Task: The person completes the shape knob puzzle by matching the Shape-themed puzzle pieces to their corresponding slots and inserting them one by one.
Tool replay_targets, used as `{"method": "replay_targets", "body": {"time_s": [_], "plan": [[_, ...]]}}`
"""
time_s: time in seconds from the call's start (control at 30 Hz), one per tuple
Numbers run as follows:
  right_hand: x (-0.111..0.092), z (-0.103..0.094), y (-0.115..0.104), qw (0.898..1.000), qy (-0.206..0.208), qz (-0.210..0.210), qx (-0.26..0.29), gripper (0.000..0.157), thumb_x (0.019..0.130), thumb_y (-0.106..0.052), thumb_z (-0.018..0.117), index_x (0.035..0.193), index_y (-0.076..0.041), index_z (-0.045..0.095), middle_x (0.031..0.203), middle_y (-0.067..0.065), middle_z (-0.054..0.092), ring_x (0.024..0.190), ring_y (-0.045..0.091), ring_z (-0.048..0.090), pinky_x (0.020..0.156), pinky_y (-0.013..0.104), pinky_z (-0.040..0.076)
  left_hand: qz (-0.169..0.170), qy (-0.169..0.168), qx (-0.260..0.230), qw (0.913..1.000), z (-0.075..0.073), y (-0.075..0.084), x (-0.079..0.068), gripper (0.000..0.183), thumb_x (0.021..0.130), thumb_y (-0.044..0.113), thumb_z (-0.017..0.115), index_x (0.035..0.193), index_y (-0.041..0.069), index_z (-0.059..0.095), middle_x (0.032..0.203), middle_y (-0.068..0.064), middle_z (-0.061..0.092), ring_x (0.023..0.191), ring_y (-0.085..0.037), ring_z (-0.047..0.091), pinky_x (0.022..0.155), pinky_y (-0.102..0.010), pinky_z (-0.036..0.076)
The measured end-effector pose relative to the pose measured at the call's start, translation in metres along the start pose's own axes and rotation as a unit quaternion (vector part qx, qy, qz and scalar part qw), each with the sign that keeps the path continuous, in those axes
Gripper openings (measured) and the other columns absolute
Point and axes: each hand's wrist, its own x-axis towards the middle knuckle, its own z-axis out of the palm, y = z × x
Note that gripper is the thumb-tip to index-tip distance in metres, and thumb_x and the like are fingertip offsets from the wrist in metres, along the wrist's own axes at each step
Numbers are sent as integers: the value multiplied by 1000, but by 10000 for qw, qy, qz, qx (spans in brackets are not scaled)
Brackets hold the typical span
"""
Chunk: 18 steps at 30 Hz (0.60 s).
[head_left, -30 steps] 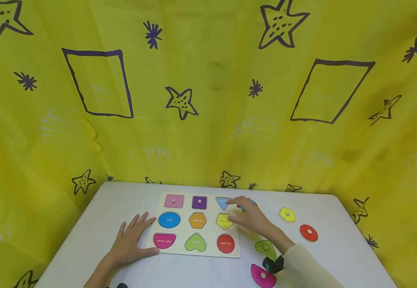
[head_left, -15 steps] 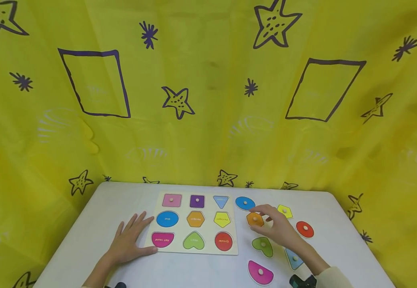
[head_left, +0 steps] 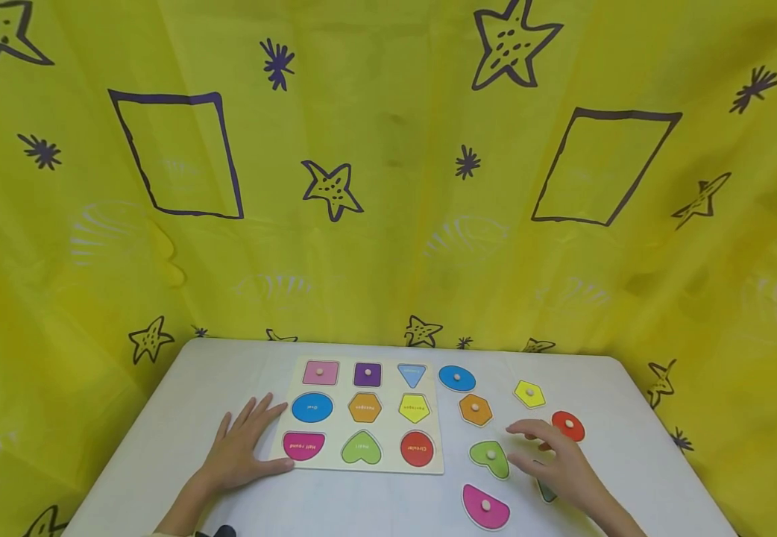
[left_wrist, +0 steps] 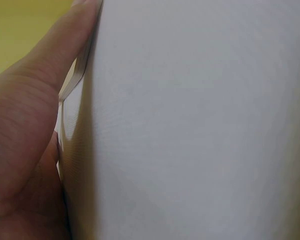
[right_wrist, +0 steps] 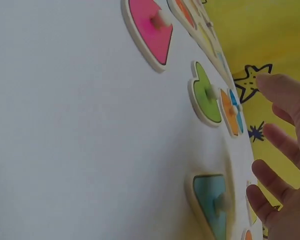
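Note:
My left hand (head_left: pixel 241 451) lies spread on the white table, its thumb and index fingertips at the left edge of the shape puzzle board (head_left: pixel 390 426). In the left wrist view the thumb (left_wrist: pixel 20 115) reaches to the board's edge. My right hand (head_left: pixel 559 466), empty with fingers apart, hovers over the loose pieces right of the board. Nearest to it are the green heart piece (head_left: pixel 485 457) and the blue triangle piece (right_wrist: pixel 207 200), which the hand mostly covers in the head view. The orange hexagon piece (head_left: pixel 475 410) lies a little farther back.
Other knobbed pieces lie on the right: a blue oval (head_left: pixel 457 379), a yellow pentagon (head_left: pixel 529 395), a red circle (head_left: pixel 568 426) and a pink half round (head_left: pixel 485 509). Pink (head_left: pixel 320 373) and purple (head_left: pixel 367 375) pieces sit in the board's back row. A yellow curtain (head_left: pixel 388 283) hangs behind.
My right hand has gone from over the board's right side, past the orange hexagon piece, to the right and nearer me. The hexagon piece now lies uncovered. My left hand has stayed put.

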Motion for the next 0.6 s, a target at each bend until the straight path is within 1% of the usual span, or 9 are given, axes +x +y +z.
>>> {"method": "replay_targets", "body": {"time_s": [0.1,0.2,0.33,0.43,0.6], "plan": [[-8,-2,8,9988,-96,440,-166,40,86,-30,85,122,-19,71,122,-3,68,111,22,59,93,40,54,-9,3,-2,10000,0,1,0,104,69,71,79,154,19,48,163,-19,35,152,-48,19,115,-78,3],[-16,-3,18,9970,-93,693,-340,42,86,-34,85,122,-18,72,124,0,69,112,23,59,95,45,53,8,27,2,10000,0,1,0,104,69,72,79,153,19,49,163,-19,36,151,-48,19,115,-78,3],[-25,-4,30,9935,-18,1028,-483,43,84,-39,85,122,-21,73,125,-1,69,111,21,56,96,42,53,83,148,-137,9998,0,2,-1,103,68,70,82,151,17,51,161,-21,38,150,-49,21,114,-79,3],[-30,-3,37,9914,-18,1243,-414,47,83,-42,85,123,-22,73,128,0,67,113,21,53,96,40,52,136,228,-217,9994,0,2,-2,103,66,68,83,150,16,53,160,-22,39,149,-50,22,113,-79,4],[-37,-5,42,9897,-85,1396,-290,51,82,-43,86,126,-23,71,134,4,64,119,26,52,99,43,51,104,150,-124,9998,1,2,-1,103,68,69,82,152,17,51,161,-21,37,150,-50,20,114,-79,3]]}}
